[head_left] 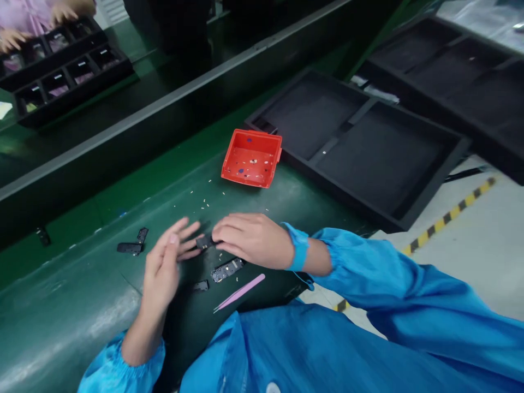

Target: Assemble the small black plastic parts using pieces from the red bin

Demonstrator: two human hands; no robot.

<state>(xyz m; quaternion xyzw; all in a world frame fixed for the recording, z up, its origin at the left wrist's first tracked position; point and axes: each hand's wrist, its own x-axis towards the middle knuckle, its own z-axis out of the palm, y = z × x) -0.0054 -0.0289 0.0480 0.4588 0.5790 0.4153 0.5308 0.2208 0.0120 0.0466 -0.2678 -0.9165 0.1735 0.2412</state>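
Note:
My right hand (254, 238) has its fingers closed on a small black plastic part (203, 242), held just above the green mat. Beside it my left hand (166, 259) is raised with its fingers spread, their tips close to that part. Below the hands lies a long dark part with small metal spots (227, 269), and left of it a smaller black piece (200, 285). Pink tweezers (241, 292) rest near the mat's front edge. Further left are two black pieces (130, 248) touching each other.
A red bin (250, 158) with small scraps stands behind the hands, tiny pale bits scattered before it. Large black trays (368, 142) lie at the right. Another black part (42, 236) is far left. Across the divider, another person's hands (14, 39) are at a compartmented black tray (73, 82).

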